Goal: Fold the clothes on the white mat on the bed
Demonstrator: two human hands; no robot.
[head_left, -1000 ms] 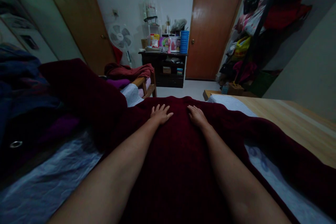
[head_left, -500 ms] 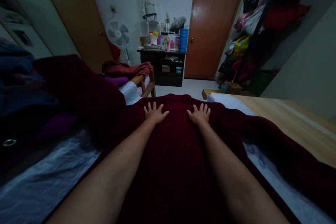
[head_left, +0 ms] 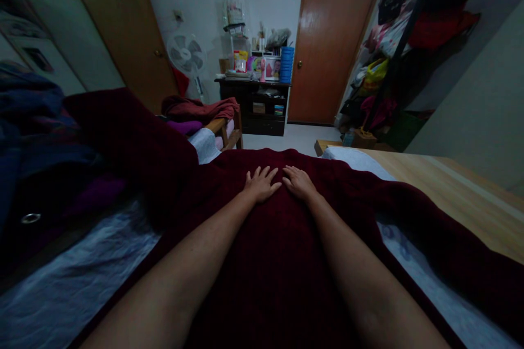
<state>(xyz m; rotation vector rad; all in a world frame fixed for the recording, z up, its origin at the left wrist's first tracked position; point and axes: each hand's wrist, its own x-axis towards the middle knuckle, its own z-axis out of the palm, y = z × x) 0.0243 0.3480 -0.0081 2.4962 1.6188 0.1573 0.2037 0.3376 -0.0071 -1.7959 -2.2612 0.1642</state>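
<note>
A dark red sweater (head_left: 278, 262) lies spread out in front of me, its neck end pointing away. One sleeve stretches to the right, and the other rises over a clothes pile on the left. My left hand (head_left: 261, 184) rests flat on the upper part of the sweater with fingers spread. Close beside it, my right hand (head_left: 299, 182) lies palm down on the same cloth, fingers extended. Neither hand grips the fabric. Under the garment a pale blue patterned sheet (head_left: 94, 251) shows at both sides.
A heap of dark clothes (head_left: 33, 136) sits at the left. Past the sweater stand a wooden frame with clothes (head_left: 224, 128), a white fan (head_left: 186, 54) and a dark cabinet (head_left: 254, 114). A light wooden board (head_left: 446, 174) is at the right, below hanging bags (head_left: 434, 27).
Both hands have slid inward over the sweater, from its shoulder areas to near its middle, and now lie close together. The sweater keeps nearly the same shape.
</note>
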